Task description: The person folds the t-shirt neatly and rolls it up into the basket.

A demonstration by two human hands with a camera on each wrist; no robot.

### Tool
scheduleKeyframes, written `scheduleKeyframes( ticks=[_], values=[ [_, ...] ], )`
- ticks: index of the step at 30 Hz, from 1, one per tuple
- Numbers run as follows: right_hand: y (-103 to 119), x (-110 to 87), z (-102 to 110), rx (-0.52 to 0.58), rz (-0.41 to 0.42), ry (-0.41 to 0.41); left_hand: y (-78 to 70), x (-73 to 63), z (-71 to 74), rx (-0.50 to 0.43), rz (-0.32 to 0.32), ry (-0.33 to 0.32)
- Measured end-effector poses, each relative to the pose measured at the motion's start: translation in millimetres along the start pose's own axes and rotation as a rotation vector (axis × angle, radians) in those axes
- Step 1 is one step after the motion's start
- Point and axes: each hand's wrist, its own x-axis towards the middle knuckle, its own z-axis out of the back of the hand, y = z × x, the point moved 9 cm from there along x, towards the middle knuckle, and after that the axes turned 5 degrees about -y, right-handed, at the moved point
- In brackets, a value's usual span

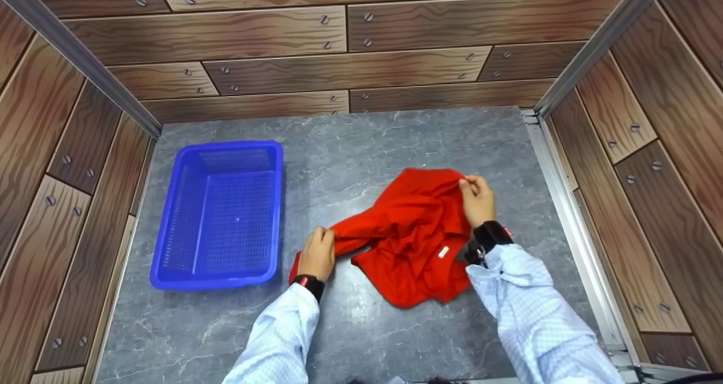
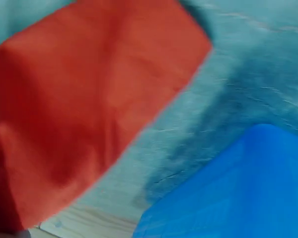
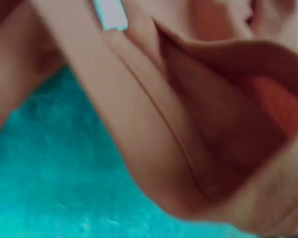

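Red soft-fabric garment w/ small white tag (image 1: 443, 252): garment (image 1: 415, 220) is in front of you, a bit R of centre on the grey marble-look tabletop (image 1: 339, 147), between your hands. Looks matte, plain red, heavily crumpled mid-body, smoother toward the top edge. Long narrow strip, sleeve-like, runs out L; loose corners stick out at the bottom. R wrist cam: fabric sags into an open fold, dark inside, colour washed out to brownish; tag up top. L wrist cam: fairly flat red panel, blurred, soft creases.

Your R hand (image 1: 479, 200) is at the garment's upper R edge, thumb + index pinching the fabric. Your L hand (image 1: 317, 255) is on the strip near its far end, fingers pressed together and curled over it, red showing past the hand; can't see the thumb.

Blue rectangular perforated plastic basket (image 1: 277, 203) sits L of your L hand, near it but apart from the garment. Black wrist straps (image 1: 490, 236) on both wrists, lt-blue checked cuffs (image 1: 505, 260) behind. Wood-plank-print walls (image 1: 271, 34) around, grey metal rail (image 1: 570, 220) along R side.
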Motion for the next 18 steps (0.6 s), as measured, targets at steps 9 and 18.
scheduleKeyframes(
  ticks=[9,18],
  values=[
    [27.2,-88.4,-65.9,-0.288,0.707,0.375,-7.8,-36.2,-28.0,0.036,-0.121,0.191],
    [-21.2,-187.1,-108.3,-0.64,1.16,0.65,-5.8,-41.2,-31.7,-0.015,-0.074,0.247]
  ],
)
